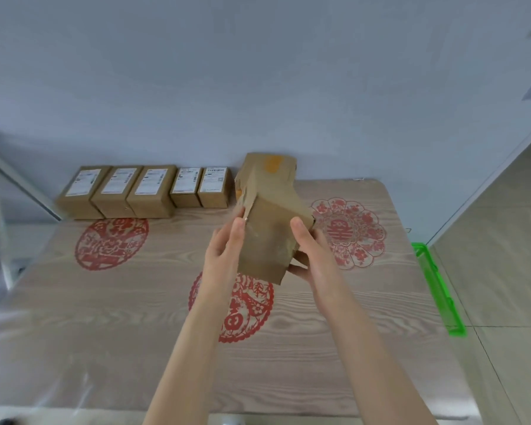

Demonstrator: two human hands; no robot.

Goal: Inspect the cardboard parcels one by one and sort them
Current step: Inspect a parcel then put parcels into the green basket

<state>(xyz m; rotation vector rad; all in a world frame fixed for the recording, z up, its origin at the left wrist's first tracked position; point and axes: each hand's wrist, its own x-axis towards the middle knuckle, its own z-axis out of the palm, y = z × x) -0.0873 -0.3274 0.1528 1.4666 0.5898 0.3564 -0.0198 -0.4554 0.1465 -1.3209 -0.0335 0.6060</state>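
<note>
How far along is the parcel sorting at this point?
Done, by the look of it: five labelled parcels lined up at the back left of the table. In hand: the left hand and right hand hold a plain parcel raised over the table. Left: at least one parcel with orange tape behind it; more may be hidden.

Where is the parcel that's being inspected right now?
Head view, near centre: the held parcel is lifted above the table between the left hand and right hand, just in front of the orange-taped parcel.
</note>
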